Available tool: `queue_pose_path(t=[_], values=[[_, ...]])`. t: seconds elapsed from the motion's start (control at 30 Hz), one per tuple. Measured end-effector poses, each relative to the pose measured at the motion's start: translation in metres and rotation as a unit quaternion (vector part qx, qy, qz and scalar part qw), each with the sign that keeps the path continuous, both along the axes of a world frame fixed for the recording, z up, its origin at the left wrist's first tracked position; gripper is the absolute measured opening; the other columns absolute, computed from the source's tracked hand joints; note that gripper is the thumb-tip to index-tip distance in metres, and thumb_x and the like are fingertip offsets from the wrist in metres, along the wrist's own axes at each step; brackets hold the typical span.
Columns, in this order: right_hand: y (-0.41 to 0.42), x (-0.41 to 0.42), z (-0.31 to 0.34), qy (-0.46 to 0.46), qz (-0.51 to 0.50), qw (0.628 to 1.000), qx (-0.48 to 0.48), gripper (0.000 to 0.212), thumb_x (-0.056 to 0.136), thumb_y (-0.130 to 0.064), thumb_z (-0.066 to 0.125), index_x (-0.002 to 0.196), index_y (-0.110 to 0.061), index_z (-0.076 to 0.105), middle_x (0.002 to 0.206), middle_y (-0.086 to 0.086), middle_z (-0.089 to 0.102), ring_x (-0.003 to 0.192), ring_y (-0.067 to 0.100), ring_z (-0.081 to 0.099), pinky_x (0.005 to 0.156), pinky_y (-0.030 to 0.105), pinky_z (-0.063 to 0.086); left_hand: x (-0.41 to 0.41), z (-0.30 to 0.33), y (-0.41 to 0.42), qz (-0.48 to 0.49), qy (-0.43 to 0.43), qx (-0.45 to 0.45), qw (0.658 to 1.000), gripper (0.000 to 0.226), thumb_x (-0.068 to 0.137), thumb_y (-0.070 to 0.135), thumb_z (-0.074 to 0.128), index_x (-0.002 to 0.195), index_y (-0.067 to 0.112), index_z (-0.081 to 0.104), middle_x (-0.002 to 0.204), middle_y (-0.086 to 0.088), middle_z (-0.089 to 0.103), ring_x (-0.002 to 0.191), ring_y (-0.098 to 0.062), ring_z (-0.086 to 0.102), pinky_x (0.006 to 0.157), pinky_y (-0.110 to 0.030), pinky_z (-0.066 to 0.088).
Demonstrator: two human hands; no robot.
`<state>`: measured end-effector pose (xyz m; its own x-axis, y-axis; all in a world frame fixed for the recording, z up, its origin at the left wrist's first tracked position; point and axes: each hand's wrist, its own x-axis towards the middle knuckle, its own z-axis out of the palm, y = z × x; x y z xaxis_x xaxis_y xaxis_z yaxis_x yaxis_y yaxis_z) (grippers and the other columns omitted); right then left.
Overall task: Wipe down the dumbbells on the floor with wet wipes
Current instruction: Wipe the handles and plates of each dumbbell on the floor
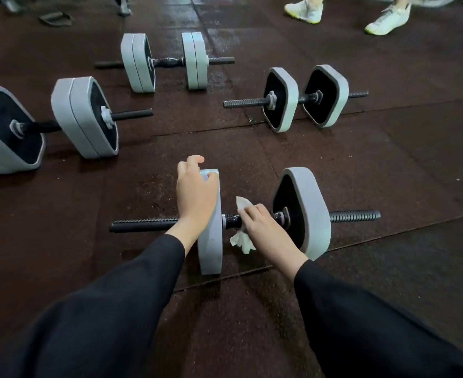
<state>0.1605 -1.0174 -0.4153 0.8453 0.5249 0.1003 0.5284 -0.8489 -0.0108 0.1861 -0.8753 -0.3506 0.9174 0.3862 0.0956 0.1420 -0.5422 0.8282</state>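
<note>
Right grip: the right hand [263, 223] is wrapped over the handle [231, 220] of the nearest dumbbell [304, 214], with the wet wipe [242, 238] pinched between the fingers and the bar. The ends of the wipe stick out above and below the hand.
Left grip: the left hand [196, 192] lies over the top edge of the left plate [211, 241], the fingers curled around it. It seems to hold the dumbbell steady.
Place of the thing: the dumbbell lies on the floor [361, 165] just in front of the person, the bar across the view, one grey plate at each side of the handle.
Step in hand: I judge that the handle is being wiped now; the plates and the threaded ends look not yet done.
How to do it well: keep the left hand firm so the bar does not roll, turn the wipe fully around the handle, and go up to both nuts.
Further out: three other dumbbells [306, 96] wait behind, well apart from this one. White shoes [387, 19] of another person are at the far edge.
</note>
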Motion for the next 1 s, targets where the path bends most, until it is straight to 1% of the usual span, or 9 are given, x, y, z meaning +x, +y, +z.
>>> queue_pose_path(t=[0.07,0.17,0.23,0.33,0.4,0.53,0.73,0.9,1.0], values=[[0.009,0.004,0.003,0.048,0.042,0.997,0.046,0.047,0.077,0.013,0.052,0.123,-0.001,0.049,0.112,0.011,0.053,0.099,0.026,0.047,0.086,0.030,0.037,-0.001,0.001,0.000,-0.002,0.000,0.001,1.000,0.035,0.090,0.010,0.047,0.124,0.010,0.048,0.125,-0.011,0.045,0.102,-0.024,0.052,0.078,-0.028,0.040],[0.016,0.006,0.003,0.073,0.011,0.992,0.098,0.030,0.082,0.013,0.048,0.107,-0.004,0.051,0.108,0.010,0.055,0.096,0.026,0.045,0.080,0.030,0.029,-0.002,0.001,0.000,-0.001,0.001,-0.001,1.000,0.035,0.089,0.010,0.047,0.124,0.010,0.047,0.125,-0.011,0.046,0.101,-0.025,0.052,0.079,-0.030,0.042],[0.012,0.006,-0.001,0.065,-0.011,0.990,0.123,0.019,0.080,0.009,0.055,0.092,-0.005,0.055,0.097,0.009,0.060,0.091,0.027,0.048,0.074,0.028,0.037,-0.002,0.002,0.000,-0.002,0.000,-0.002,1.000,0.036,0.089,0.009,0.047,0.124,0.010,0.047,0.123,-0.011,0.046,0.099,-0.026,0.052,0.079,-0.033,0.042],[0.004,0.002,-0.008,0.033,-0.028,0.992,0.120,0.023,0.067,0.005,0.071,0.080,-0.010,0.059,0.084,0.002,0.067,0.079,0.027,0.056,0.063,0.034,0.050,-0.001,0.002,0.000,0.001,0.004,-0.006,1.000,0.036,0.088,0.010,0.046,0.124,0.011,0.047,0.122,-0.011,0.046,0.098,-0.028,0.052,0.079,-0.035,0.042],[0.006,0.000,-0.006,0.029,-0.027,0.994,0.105,0.024,0.066,0.007,0.067,0.082,-0.008,0.060,0.085,0.006,0.067,0.078,0.029,0.056,0.063,0.037,0.050,0.000,0.001,0.000,0.000,0.004,-0.002,1.000,0.036,0.088,0.010,0.047,0.124,0.011,0.047,0.123,-0.011,0.046,0.100,-0.029,0.052,0.080,-0.035,0.042],[0.020,0.004,-0.001,0.043,-0.010,0.995,0.095,0.024,0.076,0.012,0.052,0.095,-0.001,0.058,0.100,0.014,0.062,0.095,0.033,0.053,0.076,0.040,0.046,0.000,0.001,0.000,-0.001,0.005,0.002,1.000,0.036,0.089,0.010,0.046,0.125,0.011,0.047,0.124,-0.012,0.046,0.103,-0.027,0.051,0.081,-0.034,0.042],[0.011,-0.002,-0.009,0.014,0.011,0.995,0.103,0.033,0.064,0.005,0.068,0.096,-0.006,0.066,0.092,0.006,0.068,0.083,0.027,0.062,0.075,0.035,0.053,-0.001,0.002,-0.001,-0.003,0.003,0.005,1.000,0.036,0.089,0.009,0.046,0.125,0.011,0.046,0.124,-0.011,0.045,0.101,-0.026,0.050,0.081,-0.034,0.042],[0.024,0.006,-0.015,-0.008,0.042,0.994,0.097,0.041,0.061,0.009,0.073,0.101,0.003,0.066,0.089,0.011,0.068,0.077,0.025,0.057,0.082,0.033,0.044,0.001,0.001,-0.001,-0.001,0.005,0.009,1.000,0.037,0.089,0.010,0.046,0.125,0.011,0.046,0.124,-0.012,0.046,0.101,-0.029,0.052,0.082,-0.036,0.044],[0.021,0.005,-0.018,-0.047,0.057,0.992,0.100,0.040,0.064,0.008,0.062,0.104,0.005,0.066,0.091,0.010,0.069,0.081,0.021,0.049,0.089,0.032,0.037,0.001,0.000,0.000,-0.001,0.004,0.008,1.000,0.036,0.089,0.010,0.046,0.125,0.011,0.046,0.125,-0.012,0.046,0.102,-0.028,0.052,0.080,-0.034,0.042]])
